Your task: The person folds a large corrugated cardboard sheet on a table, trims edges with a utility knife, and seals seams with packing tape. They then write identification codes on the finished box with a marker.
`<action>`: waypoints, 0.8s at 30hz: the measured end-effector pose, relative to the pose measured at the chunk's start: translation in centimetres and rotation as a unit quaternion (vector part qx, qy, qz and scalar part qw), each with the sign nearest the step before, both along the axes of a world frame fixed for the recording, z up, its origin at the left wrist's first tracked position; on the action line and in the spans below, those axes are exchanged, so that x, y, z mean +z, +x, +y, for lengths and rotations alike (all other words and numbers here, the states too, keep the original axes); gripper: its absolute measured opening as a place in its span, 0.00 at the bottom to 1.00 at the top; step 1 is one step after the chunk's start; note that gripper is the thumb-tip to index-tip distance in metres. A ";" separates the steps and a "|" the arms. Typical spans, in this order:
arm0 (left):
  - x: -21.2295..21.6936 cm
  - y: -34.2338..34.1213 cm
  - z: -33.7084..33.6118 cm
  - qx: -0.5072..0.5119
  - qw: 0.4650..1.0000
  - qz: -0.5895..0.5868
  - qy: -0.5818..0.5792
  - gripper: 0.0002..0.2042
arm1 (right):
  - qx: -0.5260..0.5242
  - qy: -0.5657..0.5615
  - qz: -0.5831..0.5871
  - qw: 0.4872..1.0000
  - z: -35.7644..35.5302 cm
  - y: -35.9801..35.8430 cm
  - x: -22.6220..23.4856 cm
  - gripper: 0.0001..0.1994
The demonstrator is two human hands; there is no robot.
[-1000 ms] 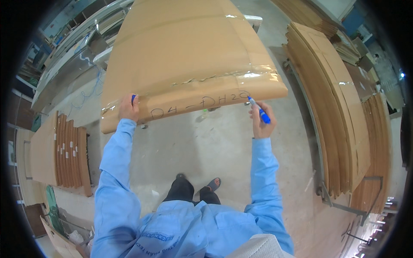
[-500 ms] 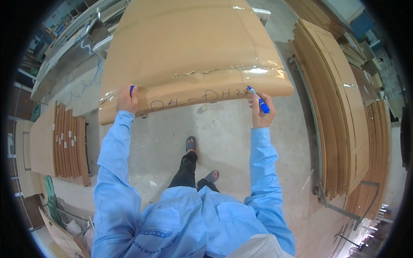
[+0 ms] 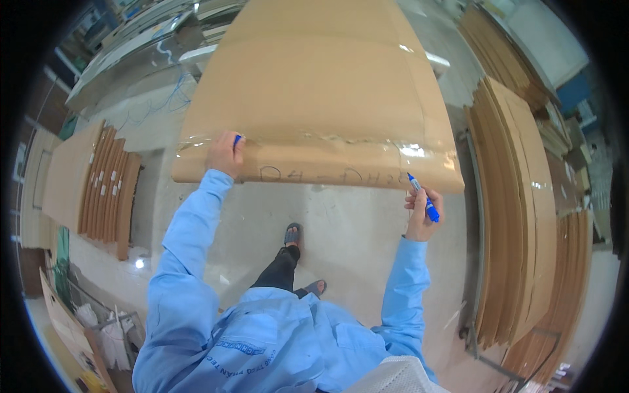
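Observation:
A long package wrapped in brown cardboard lies in front of me, with clear tape near its front end. Dark handwriting runs along its front edge. My right hand grips a blue marker, its uncapped tip up at the right end of the writing; whether it touches the cardboard I cannot tell. My left hand rests on the left part of that edge, closed around a small blue cap that pokes out by the thumb.
Flat cardboard packages stand stacked on a metal cart at the right. Another cardboard stack stands at the left. A metal bench and a blue coiled hose are at the far left. My feet stand on the grey floor.
My view has shifted, so the package sits lower and further right. The marker tip has moved along to the right end of the writing. My left hand still rests on the edge.

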State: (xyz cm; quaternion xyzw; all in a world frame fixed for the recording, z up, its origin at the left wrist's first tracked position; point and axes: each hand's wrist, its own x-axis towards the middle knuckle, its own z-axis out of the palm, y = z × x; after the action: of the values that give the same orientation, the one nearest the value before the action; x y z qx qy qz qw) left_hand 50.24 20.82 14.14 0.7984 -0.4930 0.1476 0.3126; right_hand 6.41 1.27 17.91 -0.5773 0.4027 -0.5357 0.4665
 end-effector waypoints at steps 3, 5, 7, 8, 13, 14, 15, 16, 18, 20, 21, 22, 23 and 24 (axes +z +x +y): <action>0.4 -0.4 0.0 -0.011 1.000 0.003 -0.016 0.08 | 0.064 -0.010 -0.007 0.998 -0.7 4.7 1.9 0.12; 0.7 -0.6 0.1 -0.021 0.999 0.006 -0.029 0.07 | 0.135 -0.009 -0.008 0.991 -0.8 9.2 2.8 0.13; 0.9 -0.6 0.2 -0.037 0.998 0.021 -0.047 0.07 | 0.228 -0.017 0.012 0.973 -1.0 14.5 3.7 0.13; 1.0 -0.7 0.3 -0.030 0.998 0.025 -0.045 0.08 | 0.267 -0.027 0.023 0.963 -1.3 17.7 4.0 0.12; 1.5 -0.2 0.9 -0.044 0.991 0.093 -0.085 0.07 | 0.267 -0.073 0.104 0.955 -6.5 36.9 5.5 0.10; 1.6 0.0 1.0 -0.048 0.989 0.101 -0.092 0.07 | 0.281 -0.071 0.091 0.953 -7.8 40.1 5.6 0.10; 1.8 0.1 1.1 -0.054 0.987 0.114 -0.104 0.07 | 0.274 -0.038 0.102 0.956 -9.0 43.1 5.4 0.11; 1.9 0.2 1.2 -0.065 0.982 0.139 -0.110 0.08 | 0.280 -0.050 0.094 0.954 -10.1 45.4 5.0 0.11; 2.2 0.4 1.4 -0.070 0.980 0.145 -0.120 0.08 | 0.280 -0.052 0.087 0.955 -11.9 49.0 3.8 0.11; 2.4 0.3 1.6 -0.078 0.976 0.165 -0.118 0.09 | 0.264 -0.042 0.100 0.958 -13.0 51.0 2.5 0.12; 2.5 0.2 1.7 -0.081 0.975 0.174 -0.115 0.09 | 0.254 -0.044 0.096 0.961 -13.2 51.2 2.0 0.12; 2.5 0.2 1.8 -0.093 0.972 0.186 -0.111 0.09 | 0.262 -0.030 0.124 0.956 -13.1 51.2 1.5 0.12; 2.4 0.3 1.8 -0.088 0.971 0.186 -0.119 0.09 | 0.265 -0.021 0.146 0.953 -12.8 50.6 1.1 0.11; 2.4 0.3 1.9 -0.089 0.970 0.190 -0.125 0.09 | 0.290 -0.022 0.147 0.946 -12.4 49.8 0.9 0.11</action>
State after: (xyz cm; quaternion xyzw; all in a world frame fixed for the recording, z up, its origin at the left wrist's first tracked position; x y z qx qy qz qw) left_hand 50.58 22.69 16.51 0.7196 -0.4710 0.0249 0.5095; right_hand 56.17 -11.08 18.78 -0.7516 0.2701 -0.2955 0.5242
